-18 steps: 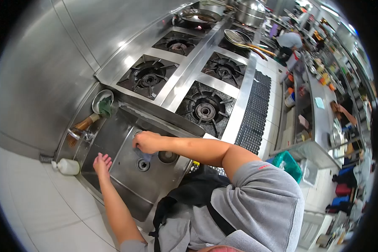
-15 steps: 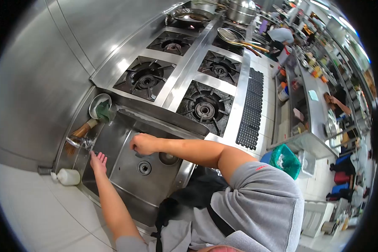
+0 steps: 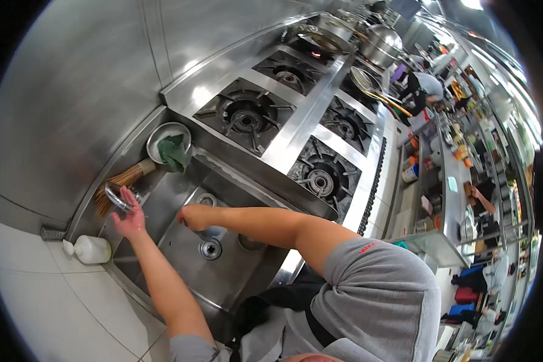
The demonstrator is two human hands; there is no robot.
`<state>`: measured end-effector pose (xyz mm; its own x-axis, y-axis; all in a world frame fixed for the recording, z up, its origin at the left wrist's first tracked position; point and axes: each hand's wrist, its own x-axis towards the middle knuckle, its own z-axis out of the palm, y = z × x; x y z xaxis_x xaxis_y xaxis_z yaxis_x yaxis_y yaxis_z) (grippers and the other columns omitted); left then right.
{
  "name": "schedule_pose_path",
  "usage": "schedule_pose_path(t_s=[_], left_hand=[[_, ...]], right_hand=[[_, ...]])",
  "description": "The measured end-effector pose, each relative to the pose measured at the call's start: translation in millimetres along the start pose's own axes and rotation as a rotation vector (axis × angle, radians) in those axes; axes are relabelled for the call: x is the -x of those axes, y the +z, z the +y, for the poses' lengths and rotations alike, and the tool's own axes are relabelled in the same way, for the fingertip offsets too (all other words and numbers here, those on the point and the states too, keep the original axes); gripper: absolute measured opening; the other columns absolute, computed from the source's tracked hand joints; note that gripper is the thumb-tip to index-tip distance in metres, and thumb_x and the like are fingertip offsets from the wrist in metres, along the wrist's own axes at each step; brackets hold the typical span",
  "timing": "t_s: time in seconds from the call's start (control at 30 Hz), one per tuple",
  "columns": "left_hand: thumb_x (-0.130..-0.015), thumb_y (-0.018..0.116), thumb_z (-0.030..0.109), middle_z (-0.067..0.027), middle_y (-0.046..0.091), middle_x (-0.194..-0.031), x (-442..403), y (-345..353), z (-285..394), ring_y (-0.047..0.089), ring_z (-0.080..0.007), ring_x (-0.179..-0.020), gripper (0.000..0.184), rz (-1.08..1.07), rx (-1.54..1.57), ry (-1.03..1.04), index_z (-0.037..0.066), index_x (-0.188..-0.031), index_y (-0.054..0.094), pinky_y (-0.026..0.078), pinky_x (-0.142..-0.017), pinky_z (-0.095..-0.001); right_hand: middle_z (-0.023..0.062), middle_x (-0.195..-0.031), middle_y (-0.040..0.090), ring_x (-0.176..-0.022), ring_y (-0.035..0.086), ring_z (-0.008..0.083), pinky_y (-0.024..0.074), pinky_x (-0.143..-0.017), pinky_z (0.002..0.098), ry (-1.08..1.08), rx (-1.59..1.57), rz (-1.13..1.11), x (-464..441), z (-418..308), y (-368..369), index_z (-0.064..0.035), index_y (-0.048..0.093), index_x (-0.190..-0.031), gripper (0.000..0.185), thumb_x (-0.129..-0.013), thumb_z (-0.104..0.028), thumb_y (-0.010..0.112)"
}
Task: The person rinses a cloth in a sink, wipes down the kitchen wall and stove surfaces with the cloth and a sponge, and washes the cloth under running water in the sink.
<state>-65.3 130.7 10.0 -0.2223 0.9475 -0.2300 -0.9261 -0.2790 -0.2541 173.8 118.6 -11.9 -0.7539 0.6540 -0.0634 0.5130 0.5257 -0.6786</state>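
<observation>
My left hand [image 3: 131,217] is open, palm turned up and fingers stretched, next to the curved metal faucet [image 3: 118,198] at the sink's left edge. Over the steel sink [image 3: 181,259], my right hand [image 3: 193,216] is closed. A greyish piece shows just under it, but its kind cannot be made out. Below that hand lies the round drain [image 3: 210,248] in the sink floor. A bundled bamboo brush [image 3: 125,180] rests behind the faucet. Near it stands a metal bowl [image 3: 163,134] with a green cloth [image 3: 174,153] hanging over its rim.
A white plastic bottle [image 3: 92,249] stands on the tiled ledge left of the sink. Gas burners [image 3: 245,117] line the range beyond it, with a wok [image 3: 320,39] and strainers [image 3: 366,80] farther back. Other people work along the shelving at the right.
My left hand has risen slightly to the faucet and spread its fingers. My right hand has shifted a little left, still closed. The whole view has turned with my head.
</observation>
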Motion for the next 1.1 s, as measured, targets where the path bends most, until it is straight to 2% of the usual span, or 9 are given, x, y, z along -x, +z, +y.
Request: schedule_pose_path(t_s=[0.07,0.17,0.43,0.53,0.73,0.8,0.9,1.0,1.1], left_hand=[[-0.100,0.031,0.044,-0.0106,0.042,-0.148,17.1,-1.6,-15.3,0.033,-0.0283,-0.140,0.065,-0.135,-0.228,0.090,-0.003,-0.144,0.031,0.019,-0.117,-0.0533],[-0.100,0.030,0.045,-0.0074,0.042,-0.149,37.9,-5.6,-11.5,0.033,-0.0271,-0.141,0.063,-0.166,-0.397,0.095,0.003,-0.146,0.031,0.018,-0.117,-0.0538],[-0.104,0.032,0.041,-0.0080,0.053,-0.136,44.5,-43.7,28.7,0.048,-0.0209,-0.126,0.052,-0.108,-1.332,-0.056,0.003,-0.135,0.047,0.034,-0.107,-0.0360],[-0.102,0.045,0.034,-0.0046,0.058,-0.125,55.7,-46.9,39.8,0.052,-0.0184,-0.116,0.041,-0.108,-1.325,0.116,0.003,-0.127,0.055,0.039,-0.099,-0.0318],[-0.089,0.065,0.012,-0.0055,0.061,-0.076,77.4,-26.6,24.8,0.054,-0.0120,-0.073,0.012,-0.091,-2.185,0.495,0.001,-0.087,0.061,0.046,-0.070,-0.0296],[-0.091,0.064,0.016,-0.0038,0.058,-0.074,83.1,-2.2,10.9,0.052,-0.0112,-0.070,0.014,-0.259,-2.128,0.519,0.002,-0.088,0.061,0.045,-0.066,-0.0289],[-0.092,0.064,0.020,-0.0008,0.062,-0.084,88.7,23.6,-13.6,0.056,-0.0099,-0.080,0.019,-0.326,-2.105,0.407,0.002,-0.100,0.063,0.046,-0.074,-0.0266],[-0.091,0.066,0.019,-0.0026,0.066,-0.092,91.8,27.7,-17.3,0.058,-0.0111,-0.085,0.022,-0.366,-1.934,0.265,0.003,-0.106,0.065,0.047,-0.077,-0.0272],[-0.088,0.069,0.014,-0.0082,0.069,-0.099,83.3,13.3,3.0,0.064,-0.0126,-0.092,0.031,-0.330,-2.409,0.031,0.000,-0.115,0.064,0.049,-0.081,-0.0267]], right_hand=[[0.0170,-0.095,0.069,-0.091,0.066,0.0360,0.0527,-0.077,0.0435,-0.017,0.021,-0.050,-19.6,-12.3,-4.6,-0.0091,0.069,-0.102,0.037,-0.067,-0.003,0.061],[0.0164,-0.090,0.069,-0.086,0.066,0.0372,0.0528,-0.074,0.0450,-0.093,0.058,-0.082,-51.0,-30.3,-12.9,-0.0121,0.069,-0.101,0.033,-0.069,-0.005,0.061],[0.0150,-0.086,0.069,-0.082,0.067,0.0366,0.0527,-0.073,0.0474,-0.299,0.253,0.063,-98.8,-77.9,-8.7,-0.0125,0.071,-0.094,0.023,-0.074,-0.009,0.061],[0.0183,-0.094,0.069,-0.089,0.067,0.0366,0.0537,-0.076,0.0459,-0.317,0.326,-0.125,-99.1,-91.4,-29.7,-0.0051,0.071,-0.085,0.016,-0.075,-0.014,0.062],[0.0177,-0.100,0.068,-0.091,0.064,0.0380,0.0513,-0.080,0.0450,-0.469,0.252,-0.132,-95.6,-65.3,-47.8,-0.0078,0.065,-0.107,0.036,-0.073,-0.022,0.068],[0.0181,-0.102,0.068,-0.098,0.064,0.0374,0.0508,-0.085,0.0452,-0.323,0.406,-0.372,-82.2,-65.4,-65.2,-0.0060,0.068,-0.106,0.041,-0.077,-0.035,0.071],[0.0179,-0.099,0.069,-0.099,0.065,0.0359,0.0511,-0.082,0.0445,-0.047,0.579,-0.269,-66.9,-79.4,-85.9,-0.0059,0.070,-0.098,0.043,-0.080,-0.044,0.069],[0.0191,-0.076,0.066,-0.062,0.061,0.0284,0.0475,-0.060,0.0395,-0.279,0.114,-0.216,-74.9,-63.0,-114.1,0.0009,0.068,-0.083,0.033,-0.074,-0.030,0.071],[0.0108,-0.083,0.069,-0.074,0.063,0.0234,0.0500,-0.072,0.0342,0.016,-0.754,-0.033,-58.3,-57.8,-123.6,0.0003,0.067,-0.083,0.019,-0.078,-0.017,0.067]])
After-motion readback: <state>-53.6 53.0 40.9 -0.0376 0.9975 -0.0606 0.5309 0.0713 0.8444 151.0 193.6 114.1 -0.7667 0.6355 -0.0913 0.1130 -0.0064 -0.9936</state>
